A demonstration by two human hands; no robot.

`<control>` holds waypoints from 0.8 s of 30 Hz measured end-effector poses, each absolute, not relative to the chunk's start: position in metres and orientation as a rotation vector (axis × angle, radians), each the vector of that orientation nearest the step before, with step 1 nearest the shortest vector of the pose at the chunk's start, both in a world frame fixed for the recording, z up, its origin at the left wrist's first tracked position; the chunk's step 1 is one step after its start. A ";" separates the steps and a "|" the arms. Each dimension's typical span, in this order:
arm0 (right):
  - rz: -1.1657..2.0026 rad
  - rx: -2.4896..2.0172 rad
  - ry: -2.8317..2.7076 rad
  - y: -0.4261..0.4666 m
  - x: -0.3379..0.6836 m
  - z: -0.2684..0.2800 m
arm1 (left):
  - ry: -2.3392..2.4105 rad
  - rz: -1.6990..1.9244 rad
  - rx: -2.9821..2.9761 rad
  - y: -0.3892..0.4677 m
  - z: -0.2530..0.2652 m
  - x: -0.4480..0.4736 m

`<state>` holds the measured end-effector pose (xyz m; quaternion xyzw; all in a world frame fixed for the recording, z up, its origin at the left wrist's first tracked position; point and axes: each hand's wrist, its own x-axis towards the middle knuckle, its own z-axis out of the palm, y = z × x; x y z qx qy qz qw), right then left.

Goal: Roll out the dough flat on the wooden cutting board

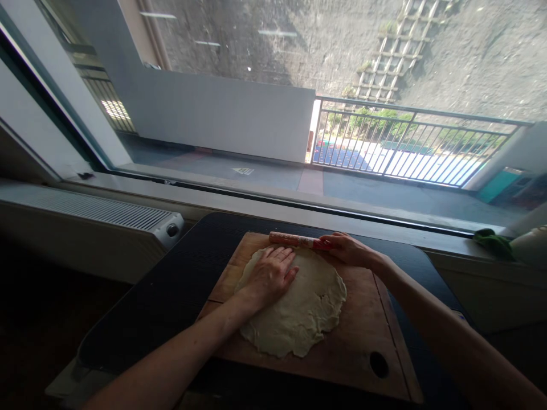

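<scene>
A thin, uneven sheet of pale dough (pixel 299 313) lies spread on a wooden cutting board (pixel 359 319), its edge ragged and slightly wrinkled at the right and near side. My left hand (pixel 274 270) rests flat on the upper left of the dough, fingers stretched out and holding nothing. Along the far edge of the board lies a reddish printed cylinder (pixel 293 238), shaped like a short rolling pin. My right hand (pixel 346 249) is closed around its right end, where a red part shows between the fingers. Those fingers are partly hidden.
Beneath the board is a black table (pixel 171 296) with rounded corners. A white radiator (pixel 106 222) stands to the left, its knob close to the table. Past the table runs a window sill (pixel 222 202) below a large pane. A dark green cloth (pixel 493 244) lies at the right.
</scene>
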<state>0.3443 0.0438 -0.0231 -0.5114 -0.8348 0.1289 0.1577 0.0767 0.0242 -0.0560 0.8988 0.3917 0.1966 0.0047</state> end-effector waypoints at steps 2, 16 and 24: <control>0.386 -1.455 -2.401 0.044 0.345 -0.021 | 1.234 0.612 2.808 0.024 -0.057 0.077; 0.218 -1.650 -2.225 -0.029 0.370 -0.040 | 1.265 0.473 2.807 0.028 -0.064 0.092; 0.170 -1.781 -2.105 -0.067 0.357 -0.040 | 1.330 0.486 2.783 0.025 -0.071 0.097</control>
